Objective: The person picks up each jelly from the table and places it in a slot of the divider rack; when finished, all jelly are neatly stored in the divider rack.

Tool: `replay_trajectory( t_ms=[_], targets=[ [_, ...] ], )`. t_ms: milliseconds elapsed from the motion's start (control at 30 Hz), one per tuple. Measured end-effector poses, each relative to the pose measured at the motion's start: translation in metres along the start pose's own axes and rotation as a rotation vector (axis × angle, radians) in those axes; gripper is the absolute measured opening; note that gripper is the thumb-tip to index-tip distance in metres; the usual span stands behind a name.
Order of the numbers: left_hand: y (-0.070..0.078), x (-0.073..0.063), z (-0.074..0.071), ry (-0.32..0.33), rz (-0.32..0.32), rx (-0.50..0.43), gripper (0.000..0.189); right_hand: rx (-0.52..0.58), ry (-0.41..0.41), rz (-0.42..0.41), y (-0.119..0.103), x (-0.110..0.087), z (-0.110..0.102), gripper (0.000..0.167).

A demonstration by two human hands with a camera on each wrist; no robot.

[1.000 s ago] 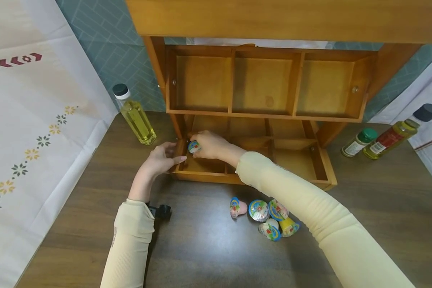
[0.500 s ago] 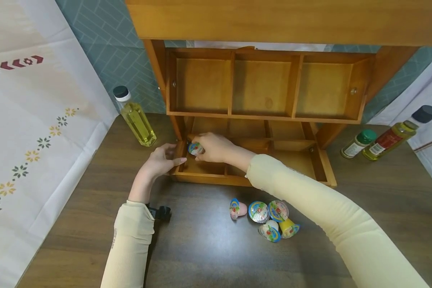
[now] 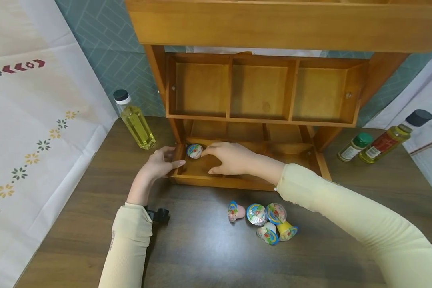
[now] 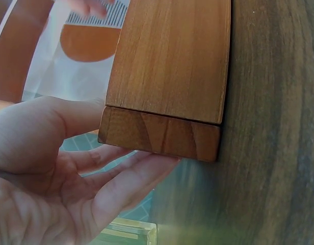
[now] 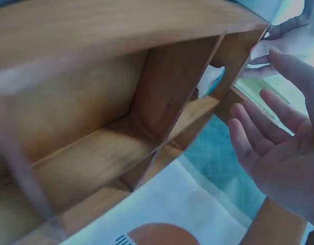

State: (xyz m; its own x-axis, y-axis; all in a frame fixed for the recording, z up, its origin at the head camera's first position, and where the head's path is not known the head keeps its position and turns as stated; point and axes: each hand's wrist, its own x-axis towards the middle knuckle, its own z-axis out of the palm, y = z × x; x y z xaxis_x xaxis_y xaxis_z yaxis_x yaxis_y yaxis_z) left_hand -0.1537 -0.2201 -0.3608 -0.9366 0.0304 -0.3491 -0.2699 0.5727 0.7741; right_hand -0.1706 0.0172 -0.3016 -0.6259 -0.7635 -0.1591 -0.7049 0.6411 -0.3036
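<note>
One small foil-lidded jelly cup (image 3: pixel 194 151) sits in the back left corner of the lower wooden shelf (image 3: pixel 216 182), in its left compartment. Just to the right of this cup is my right hand (image 3: pixel 234 159), fingers extended and thumb spread, holding nothing; the right wrist view shows its fingers apart from the shelf. My left hand (image 3: pixel 157 164) holds the left end of the same shelf, thumb on one side of the end wall and fingers along the outside, as the left wrist view shows too. On the table in front lie several more jelly cups (image 3: pixel 256 214).
An upper shelf (image 3: pixel 257 90) with three compartments stands above, under a broad wooden board (image 3: pixel 259 26). An oil bottle (image 3: pixel 138 126) stands at the left. To the right are a green-capped spice jar (image 3: pixel 355 147) and a dark-capped bottle (image 3: pixel 387 142).
My right hand has let go of the jelly cup in the left compartment and drawn back to the right, fingers opening. The left hand stays at the shelf's end. The head view has shifted slightly.
</note>
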Motion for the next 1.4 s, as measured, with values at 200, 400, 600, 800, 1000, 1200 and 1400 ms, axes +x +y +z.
replay_trajectory(
  t_ms=[200, 400, 600, 800, 1000, 1200, 1400],
  targets=[
    [-0.001, -0.001, 0.000, -0.019, -0.002, -0.019, 0.069, 0.025, 0.075, -0.034, 0.005, -0.037, 0.010, 0.050],
    [0.000, -0.002, -0.001, -0.028, -0.004, -0.036, 0.068, 0.083, 0.135, -0.061, 0.007, -0.068, 0.022, 0.050],
    [-0.002, -0.003, -0.003, -0.031, -0.007, -0.046, 0.069, 0.133, 0.156, -0.090, 0.005, -0.093, 0.034, 0.052],
    [-0.004, 0.000, -0.004, -0.019, 0.000, -0.043, 0.069, 0.181, 0.116, -0.101, 0.002, -0.110, 0.041, 0.058],
    [-0.004, 0.000, -0.001, -0.031, -0.011, -0.042, 0.071, 0.163, 0.059, -0.086, 0.002, -0.114, 0.054, 0.061],
    [-0.004, -0.003, -0.001, -0.024, -0.008, -0.035, 0.070, 0.163, -0.048, -0.018, -0.001, -0.111, 0.064, 0.067],
    [-0.001, -0.003, -0.001, -0.021, 0.003, -0.036, 0.070, 0.161, -0.093, -0.008, -0.006, -0.109, 0.069, 0.067]
  ],
)
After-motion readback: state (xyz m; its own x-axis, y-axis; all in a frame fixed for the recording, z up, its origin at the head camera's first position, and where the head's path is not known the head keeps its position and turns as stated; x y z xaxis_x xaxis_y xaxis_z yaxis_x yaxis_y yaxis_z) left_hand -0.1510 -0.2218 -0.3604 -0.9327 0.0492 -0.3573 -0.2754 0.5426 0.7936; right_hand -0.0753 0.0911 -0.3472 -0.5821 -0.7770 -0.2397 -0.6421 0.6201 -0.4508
